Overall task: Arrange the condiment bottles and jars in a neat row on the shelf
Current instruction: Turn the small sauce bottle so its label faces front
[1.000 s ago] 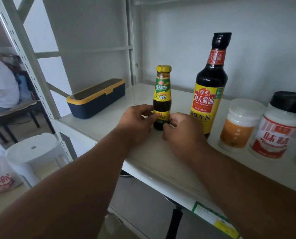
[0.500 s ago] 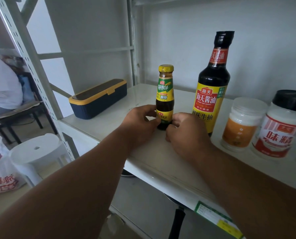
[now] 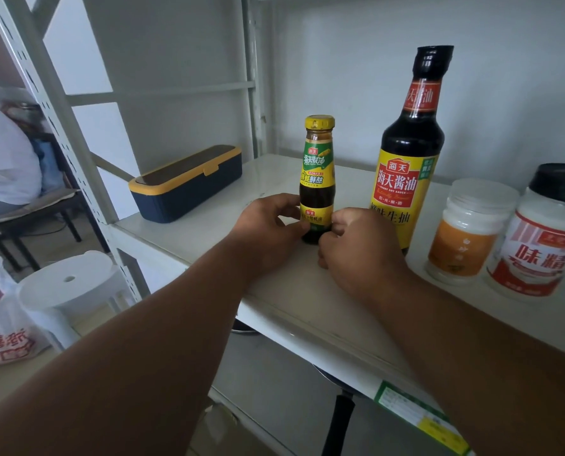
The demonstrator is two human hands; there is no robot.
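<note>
Both forearms reach in from 6 o'clock toward 12, converging. The left hand (image 3: 268,225) curls thumb and fingers at 9 o'clock of the small bottle (image 3: 317,182); the right hand (image 3: 356,241) pinches its base at 3 o'clock.

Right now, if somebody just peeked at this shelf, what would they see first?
Probably the two hands, left hand and right hand, pinching the foot of the small yellow-capped sauce bottle standing mid-shelf. Right beside it towers the tall dark soy sauce bottle. A navy box with a yellow rim sits at the shelf's left end.
</note>
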